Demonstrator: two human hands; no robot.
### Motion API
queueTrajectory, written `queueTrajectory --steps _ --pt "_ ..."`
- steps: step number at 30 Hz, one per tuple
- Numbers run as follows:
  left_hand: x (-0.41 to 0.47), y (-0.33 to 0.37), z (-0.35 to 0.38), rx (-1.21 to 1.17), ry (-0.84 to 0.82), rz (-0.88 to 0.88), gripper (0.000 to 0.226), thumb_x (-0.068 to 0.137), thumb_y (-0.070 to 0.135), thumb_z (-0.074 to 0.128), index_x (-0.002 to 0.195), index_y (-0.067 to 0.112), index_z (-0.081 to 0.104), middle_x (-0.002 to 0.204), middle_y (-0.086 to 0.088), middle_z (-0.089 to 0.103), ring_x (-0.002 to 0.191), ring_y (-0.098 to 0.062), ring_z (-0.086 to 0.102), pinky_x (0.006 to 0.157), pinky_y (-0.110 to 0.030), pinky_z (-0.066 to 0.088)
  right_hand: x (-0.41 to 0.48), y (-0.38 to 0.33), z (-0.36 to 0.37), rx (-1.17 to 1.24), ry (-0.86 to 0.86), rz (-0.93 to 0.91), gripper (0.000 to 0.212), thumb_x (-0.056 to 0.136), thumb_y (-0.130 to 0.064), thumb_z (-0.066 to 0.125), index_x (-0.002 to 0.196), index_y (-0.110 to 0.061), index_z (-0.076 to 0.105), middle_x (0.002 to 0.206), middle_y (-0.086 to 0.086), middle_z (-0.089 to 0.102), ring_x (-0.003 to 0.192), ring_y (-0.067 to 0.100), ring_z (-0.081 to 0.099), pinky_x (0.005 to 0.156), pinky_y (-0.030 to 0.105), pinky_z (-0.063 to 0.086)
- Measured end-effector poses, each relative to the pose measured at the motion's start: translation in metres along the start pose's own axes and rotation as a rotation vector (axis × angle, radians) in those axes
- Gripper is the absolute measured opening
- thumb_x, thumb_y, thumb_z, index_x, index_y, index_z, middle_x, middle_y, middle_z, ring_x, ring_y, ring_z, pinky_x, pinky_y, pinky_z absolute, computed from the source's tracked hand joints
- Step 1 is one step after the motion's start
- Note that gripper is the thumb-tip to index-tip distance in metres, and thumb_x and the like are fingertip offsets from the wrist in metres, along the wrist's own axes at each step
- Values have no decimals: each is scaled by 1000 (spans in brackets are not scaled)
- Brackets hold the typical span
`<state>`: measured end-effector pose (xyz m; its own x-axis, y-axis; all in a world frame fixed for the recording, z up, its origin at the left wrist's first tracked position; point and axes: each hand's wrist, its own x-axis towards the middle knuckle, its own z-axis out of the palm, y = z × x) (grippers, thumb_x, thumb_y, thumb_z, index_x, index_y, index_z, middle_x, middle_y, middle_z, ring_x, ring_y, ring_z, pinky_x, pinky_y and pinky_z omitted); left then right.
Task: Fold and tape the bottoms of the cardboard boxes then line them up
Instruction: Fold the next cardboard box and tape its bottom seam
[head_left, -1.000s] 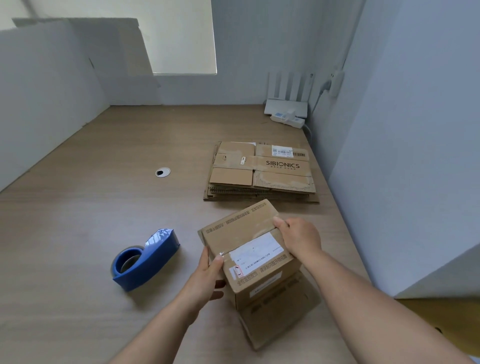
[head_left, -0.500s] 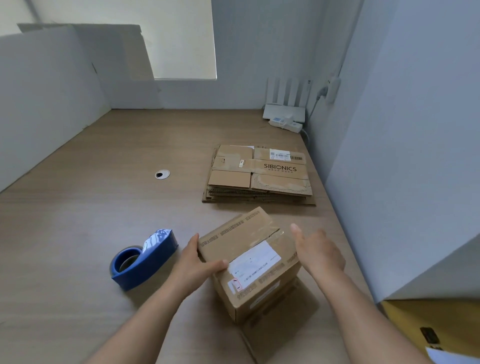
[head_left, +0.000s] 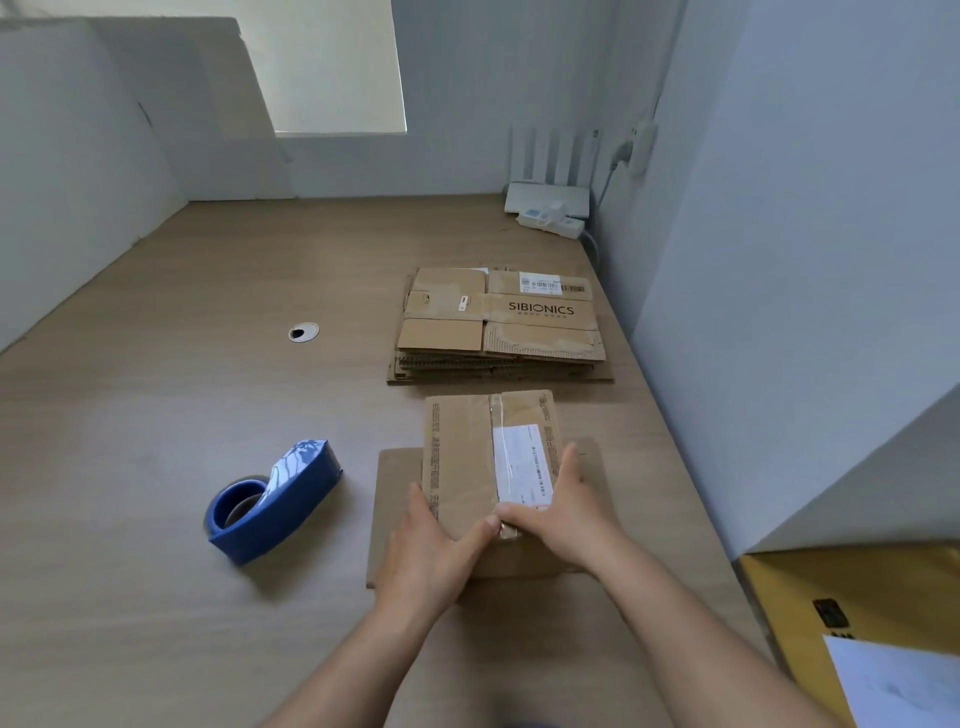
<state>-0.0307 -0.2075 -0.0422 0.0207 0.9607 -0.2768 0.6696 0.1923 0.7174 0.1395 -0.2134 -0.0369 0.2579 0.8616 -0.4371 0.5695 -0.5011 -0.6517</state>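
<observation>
A small brown cardboard box (head_left: 467, 457) is stood bottom-up on the pale wooden table (head_left: 156, 415), just in front of a stack of flattened cardboard boxes (head_left: 498, 322), with its unfolded lower flaps (head_left: 395, 483) splayed flat on the table beneath it. Its near end is flanked by both hands: the fingers of the left hand (head_left: 431, 551) and of the right hand (head_left: 566, 514) are laid straight along the sides, and the thumbs are pressed down on the folded bottom flaps, meeting near the centre seam, so nothing is clenched. The box is judged to be empty and light, stiff along its edges but springy at the flaps, which can be expected to lift if the pressure is released. Old glossy tape and a white label make the top slippery, so a hold at the side walls and corners is advised, with one thumb kept on the seam. A blue plastic tape dispenser (head_left: 275, 504) is lying well apart to the left, untouched.
</observation>
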Motion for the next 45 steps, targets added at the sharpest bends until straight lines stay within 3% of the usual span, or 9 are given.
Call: queueTrajectory --steps 4,12,16,19,23,27,33,40,45 --pt "8 2 0 -71 15 25 94 64 67 66 139 20 32 136 4 51 123 -18 50 97 -43 47 6 8 -5 179 -105 -92 143 50 -59 80 149 -25 -18 155 -4 24 137 16 32 113 39 31" --pt "26 3 -9 -71 -65 84 92 72 69 61 144 21 26 139 6 48 125 -17 49 100 -42 45 5 4 -14 179 -28 -177 108 78 -45 73 152 -18 -2 149 -4 32 131 11 36 106 25 31" --pt "35 -15 -41 23 40 115 84 86 63 48 150 16 22 148 -5 40 133 -22 41 107 -46 39 8 4 -19 50 274 -239 74 92 -46 53 150 -13 22 151 4 33 137 17 34 111 39 32" --pt "46 -33 -70 198 227 96 59 91 44 51 135 5 42 138 -13 48 126 -29 44 102 -44 39 10 -3 -19 -48 503 -346 47 96 -36 48 135 -11 48 127 5 53 115 20 51 95 38 45" --pt "61 -61 -96 375 274 -56 59 89 33 59 135 2 41 136 -16 46 125 -32 41 97 -42 38 12 -21 -9 -75 614 -552 36 87 -33 44 105 -11 67 96 2 63 87 22 58 73 27 44" --pt "72 -75 -104 476 207 -189 55 87 39 61 124 2 46 122 -13 53 113 -30 50 82 -38 43 16 -44 11 -136 651 -745 26 84 -28 46 83 -15 68 77 -3 63 67 13 55 63 22 43" --pt "88 -83 -114 487 147 -322 29 84 41 60 92 15 51 74 1 55 67 -17 51 55 -25 34 19 -77 42 -161 554 -831 25 83 -26 47 80 -13 67 75 0 64 67 18 59 61 24 46" --pt "99 -94 -126 584 83 -229 25 84 44 59 86 20 53 74 5 54 73 -16 54 56 -26 35 13 -90 56 -155 553 -834 21 84 -26 48 83 -15 67 77 -3 62 68 13 57 63 15 39" --pt "76 -84 -140 441 57 26 25 86 49 59 93 28 48 83 6 59 80 -18 56 65 -29 39 7 -93 50 16 532 -795 20 84 -28 56 85 -14 70 79 -3 64 68 7 55 65 20 44"
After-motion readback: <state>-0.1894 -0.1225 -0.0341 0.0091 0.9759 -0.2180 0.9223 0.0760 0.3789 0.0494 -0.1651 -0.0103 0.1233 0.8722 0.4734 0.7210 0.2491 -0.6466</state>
